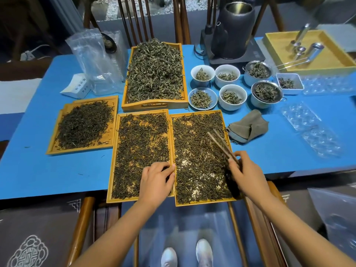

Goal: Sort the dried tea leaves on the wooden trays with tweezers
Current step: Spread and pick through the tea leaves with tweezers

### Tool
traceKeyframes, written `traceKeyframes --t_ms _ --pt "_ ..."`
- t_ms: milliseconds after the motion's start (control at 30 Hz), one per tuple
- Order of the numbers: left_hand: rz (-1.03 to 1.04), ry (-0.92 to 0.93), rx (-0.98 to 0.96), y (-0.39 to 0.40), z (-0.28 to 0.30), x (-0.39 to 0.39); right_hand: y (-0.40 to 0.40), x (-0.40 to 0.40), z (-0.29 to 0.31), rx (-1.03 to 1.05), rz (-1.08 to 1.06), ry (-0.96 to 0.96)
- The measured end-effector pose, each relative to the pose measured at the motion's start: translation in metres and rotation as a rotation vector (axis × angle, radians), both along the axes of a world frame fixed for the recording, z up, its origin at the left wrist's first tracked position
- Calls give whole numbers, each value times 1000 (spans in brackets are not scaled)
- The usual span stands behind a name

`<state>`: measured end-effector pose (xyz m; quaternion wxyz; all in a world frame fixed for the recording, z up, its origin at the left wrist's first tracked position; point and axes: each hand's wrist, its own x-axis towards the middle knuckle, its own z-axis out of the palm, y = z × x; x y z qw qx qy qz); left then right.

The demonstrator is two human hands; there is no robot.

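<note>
While your right hand [243,171] pinched the tweezers [221,144] angled over the right tray [200,203], your left hand [156,180] rested loosely curled, grasping nothing, on dark, wiry tea leaves [196,151]

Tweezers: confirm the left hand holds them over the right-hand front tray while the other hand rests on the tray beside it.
Wrong hand. The head view shows the right hand holding the tweezers over the right-hand front tray; the left hand rests on the tray beside it.

A blue table [38,170] carries four wooden trays [113,170] of dried tea leaves [142,143] — beside them white cups [202,75], a grey cloth [248,126] (crumpled) and plastic bags [96,60].
</note>
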<state>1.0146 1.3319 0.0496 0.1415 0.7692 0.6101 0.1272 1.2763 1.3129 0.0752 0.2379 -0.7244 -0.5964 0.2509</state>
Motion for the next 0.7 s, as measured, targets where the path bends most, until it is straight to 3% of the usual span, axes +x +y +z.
traceKeyframes --t_ms 167,333,700 --pt "-3 15 -8 7 6 -2 13 19 5 111 -248 115" --pt "47 14 0 13 10 -15 36 48 4 129 -451 105" --pt "104 50 -3 13 8 -40 60 73 -25 -75 -368 -156"
